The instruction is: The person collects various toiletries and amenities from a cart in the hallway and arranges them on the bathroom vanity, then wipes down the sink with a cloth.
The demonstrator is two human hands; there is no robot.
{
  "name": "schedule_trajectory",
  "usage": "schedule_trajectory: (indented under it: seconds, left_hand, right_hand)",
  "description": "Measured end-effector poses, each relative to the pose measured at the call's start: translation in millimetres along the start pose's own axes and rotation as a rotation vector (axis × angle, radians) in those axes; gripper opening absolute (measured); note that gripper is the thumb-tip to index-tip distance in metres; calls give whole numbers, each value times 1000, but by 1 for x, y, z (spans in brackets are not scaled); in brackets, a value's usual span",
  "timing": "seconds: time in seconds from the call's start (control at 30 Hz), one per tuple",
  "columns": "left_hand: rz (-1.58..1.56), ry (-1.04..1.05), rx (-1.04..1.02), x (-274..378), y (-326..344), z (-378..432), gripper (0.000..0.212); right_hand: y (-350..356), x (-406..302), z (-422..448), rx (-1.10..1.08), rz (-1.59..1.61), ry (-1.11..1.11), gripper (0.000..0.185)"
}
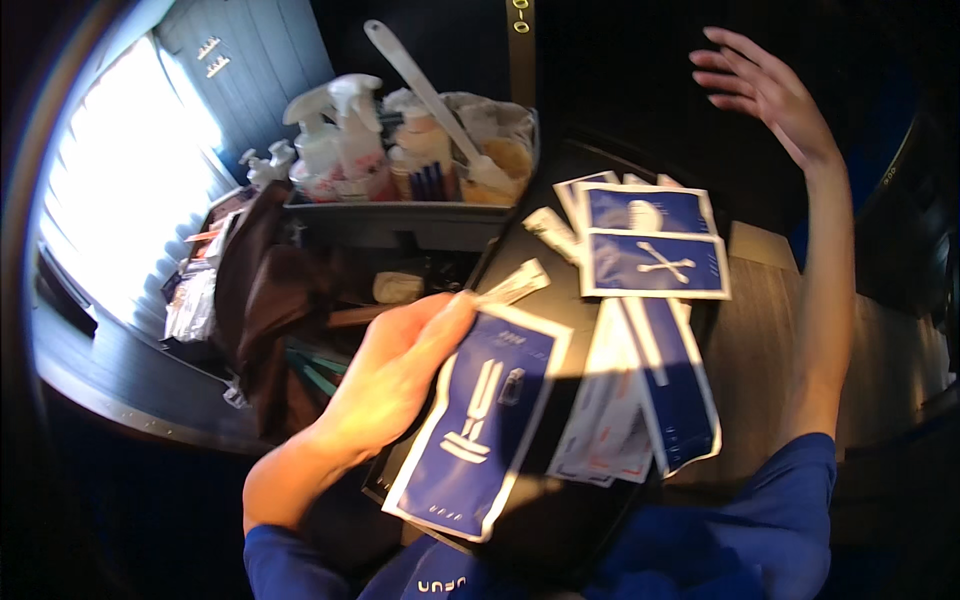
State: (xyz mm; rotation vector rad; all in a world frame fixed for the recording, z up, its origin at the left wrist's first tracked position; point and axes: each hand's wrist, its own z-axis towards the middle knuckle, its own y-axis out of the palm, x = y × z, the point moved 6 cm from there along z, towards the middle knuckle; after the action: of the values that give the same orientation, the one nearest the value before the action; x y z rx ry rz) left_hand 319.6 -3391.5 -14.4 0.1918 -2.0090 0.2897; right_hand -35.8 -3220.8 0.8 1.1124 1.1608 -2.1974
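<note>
Between its thumb and fingers, my left hand [390,367] grips the top corner of a blue sachet with a white border [487,420], printed with a white drawing. A slim white packet [517,281] sticks out just beyond those fingertips; I cannot tell whether it is held too. My right hand [772,90] is raised at the upper right, fingers apart, holding nothing. On the dark surface lie a blue sachet printed with crossed cotton swabs [652,262], a long blue sachet [679,390], white packets [607,420] and another slim packet [553,232].
Beyond my left hand stands a grey caddy [397,225] holding spray bottles [352,135] and a long-handled white brush [420,75]. Dark brown cloth [262,300] hangs at its left. Further left are clear-wrapped items [195,300] and a bright curtained window [120,157].
</note>
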Motion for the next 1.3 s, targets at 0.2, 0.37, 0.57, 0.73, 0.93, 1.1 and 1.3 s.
schedule_trajectory:
  seconds: [0.2,0.37,0.57,0.73,0.93,1.1,1.3]
  left_hand:
    - [-130,237,-242,-141,125,238,41]
    - [-73,74,-261,-266,182,390,46]
    - [-62,17,-165,-424,247,527,39]
    - [18,93,-114,-444,310,581,37]
    - [-110,105,-112,-458,415,640,25]
    - [-42,37,-104,-466,546,694,26]
    - [182,30,-1,-536,644,726,30]
  right_hand:
    - [-16,240,-118,17,-184,260,71]
    - [-9,417,-209,357,-37,660,47]
    - [48,569,-327,660,-98,866,42]
    - [77,627,-465,990,303,1124,36]
    - [145,709,-629,1199,492,1220,27]
    - [288,799,-764,1368,1121,1330,13]
    - [436,873,-773,240,35,1562,40]
